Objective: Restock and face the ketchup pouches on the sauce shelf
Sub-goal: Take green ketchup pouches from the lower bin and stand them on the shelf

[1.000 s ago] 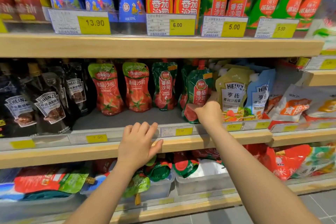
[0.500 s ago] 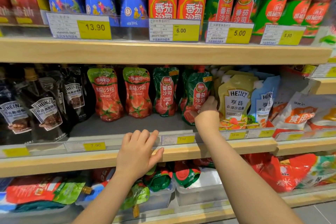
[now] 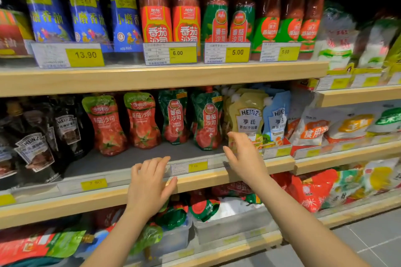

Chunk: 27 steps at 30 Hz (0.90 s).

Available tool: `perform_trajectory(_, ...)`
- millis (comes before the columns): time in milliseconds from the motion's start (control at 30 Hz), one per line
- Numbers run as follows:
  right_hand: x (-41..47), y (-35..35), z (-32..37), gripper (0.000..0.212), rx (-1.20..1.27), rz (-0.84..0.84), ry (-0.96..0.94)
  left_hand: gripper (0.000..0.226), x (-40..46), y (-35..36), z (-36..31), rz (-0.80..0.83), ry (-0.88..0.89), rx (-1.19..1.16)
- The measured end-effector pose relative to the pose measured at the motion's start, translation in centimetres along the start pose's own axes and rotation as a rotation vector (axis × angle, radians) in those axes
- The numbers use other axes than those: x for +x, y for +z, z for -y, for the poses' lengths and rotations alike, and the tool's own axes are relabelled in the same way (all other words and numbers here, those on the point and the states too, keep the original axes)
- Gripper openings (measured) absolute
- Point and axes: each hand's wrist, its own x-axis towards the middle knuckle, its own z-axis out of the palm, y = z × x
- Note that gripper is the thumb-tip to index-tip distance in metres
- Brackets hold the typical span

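Observation:
On the middle shelf stand two red ketchup pouches with green tops, and to their right two dark green ketchup pouches, all upright and facing front. My right hand hovers open just in front of the rightmost green pouch, not touching it. Lower down, my left hand is open with its fingers spread over the wooden shelf edge. Neither hand holds anything.
Black Heinz sauce pouches fill the left of the shelf, yellow and blue Heinz pouches the right. Ketchup bottles stand on the shelf above. Clear bins below hold loose green and red pouches. Grey floor tiles lie at the lower right.
My right hand has let go of the rightmost green pouch and pulled back, fingers now apart. That pouch now stands straighter. The camera has moved closer to the shelf.

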Motion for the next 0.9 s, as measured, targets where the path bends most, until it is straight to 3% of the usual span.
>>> perform_trajectory(133,-3.4,-3.2,-6.9,0.037,-0.131,0.011,-0.056,0.04,-0.7,1.5,-6.1,-0.088,0.224,-0.276)
perform_trajectory(300,-4.6,-3.9,-11.4,0.047,-0.255,0.095,-0.056,0.043,-2.7,6.2,-13.5,0.192,0.381,-0.289)
perform_trajectory(433,-6.7,-1.7,-12.6,0.059,-0.206,0.152,-0.07,0.059,-4.5,9.3,-13.2,0.371,0.186,-0.027)
perform_trajectory(600,-10.0,1.9,-11.7,0.059,-0.113,0.029,-0.081,0.072,-5.3,10.5,-10.3,0.472,-0.045,0.09)
perform_trajectory(733,-13.7,5.2,-10.0,0.05,0.059,0.122,-0.06,0.07,-6.4,11.3,-10.1,0.46,-0.076,-0.077)
perform_trajectory(900,-16.2,7.7,-8.5,0.034,0.532,0.255,0.338,0.075,-7.8,10.2,-10.0,0.308,-0.022,-0.335)
